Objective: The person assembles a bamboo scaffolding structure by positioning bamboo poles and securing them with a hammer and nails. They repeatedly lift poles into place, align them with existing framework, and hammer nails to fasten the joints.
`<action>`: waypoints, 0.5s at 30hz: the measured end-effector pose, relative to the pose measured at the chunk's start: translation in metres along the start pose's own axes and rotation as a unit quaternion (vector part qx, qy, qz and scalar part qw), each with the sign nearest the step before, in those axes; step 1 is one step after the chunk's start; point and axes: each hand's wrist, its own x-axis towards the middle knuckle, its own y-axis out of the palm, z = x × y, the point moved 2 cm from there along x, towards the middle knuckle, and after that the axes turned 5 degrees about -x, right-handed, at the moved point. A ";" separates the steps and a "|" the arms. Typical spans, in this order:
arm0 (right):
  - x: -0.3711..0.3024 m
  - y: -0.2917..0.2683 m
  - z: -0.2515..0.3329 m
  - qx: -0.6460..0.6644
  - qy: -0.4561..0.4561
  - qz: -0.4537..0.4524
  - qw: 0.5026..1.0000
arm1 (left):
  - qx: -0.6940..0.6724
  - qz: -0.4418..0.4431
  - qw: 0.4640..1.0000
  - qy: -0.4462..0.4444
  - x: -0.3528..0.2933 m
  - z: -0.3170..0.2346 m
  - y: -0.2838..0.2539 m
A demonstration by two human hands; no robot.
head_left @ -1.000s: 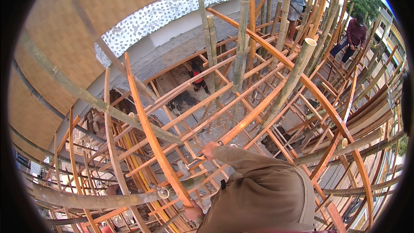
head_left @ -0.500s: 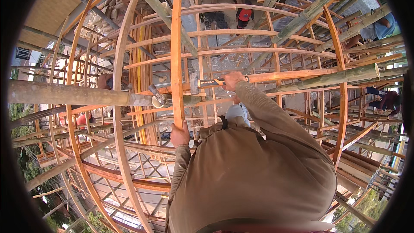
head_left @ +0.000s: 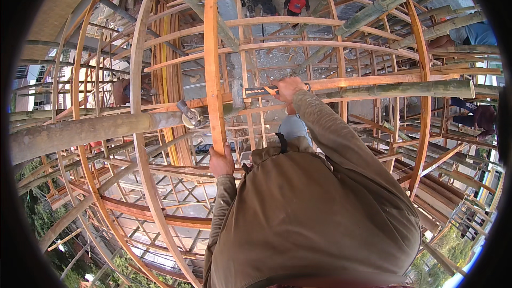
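My left hand (head_left: pixel 221 161) grips an upright orange wooden strip (head_left: pixel 212 64) that runs up through the middle of the view. My right hand (head_left: pixel 288 89) is stretched forward and closed on the orange and black handle of a hammer (head_left: pixel 255 92). The hammer's grey head sits beside the strip, where the strip crosses a horizontal orange strip (head_left: pixel 352 81). The cut end of a thick grey bamboo pole (head_left: pixel 106 129) lies just left of that crossing. My brown sleeves and shirt fill the lower middle.
A lattice of curved orange strips and green bamboo poles (head_left: pixel 405 89) surrounds me, with open gaps and the ground far below. Other people are there: one in red (head_left: pixel 297 3) at the top, one in blue (head_left: pixel 477 34) at the right, another (head_left: pixel 482 118) lower right.
The view has swung from looking across the frame to looking straight down along the upright strip. My left hand keeps hold of the strip and my right hand keeps the hammer at the crossing.
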 end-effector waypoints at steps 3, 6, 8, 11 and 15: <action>0.001 0.001 -0.001 0.001 -0.010 -0.007 1.000 | 0.004 0.006 1.000 0.004 0.001 0.000 0.001; 0.002 0.000 -0.001 0.008 -0.009 0.002 1.000 | 0.001 0.013 1.000 0.003 0.000 0.000 -0.001; 0.002 -0.001 0.000 0.012 -0.004 0.020 1.000 | 0.018 -0.002 1.000 0.015 -0.001 -0.002 -0.002; 0.001 -0.006 0.002 0.014 -0.003 0.030 0.999 | 0.027 0.001 1.000 0.013 -0.001 -0.002 -0.002; -0.001 -0.012 0.005 0.013 -0.011 0.024 1.000 | 0.007 -0.011 1.000 0.011 -0.001 -0.001 -0.001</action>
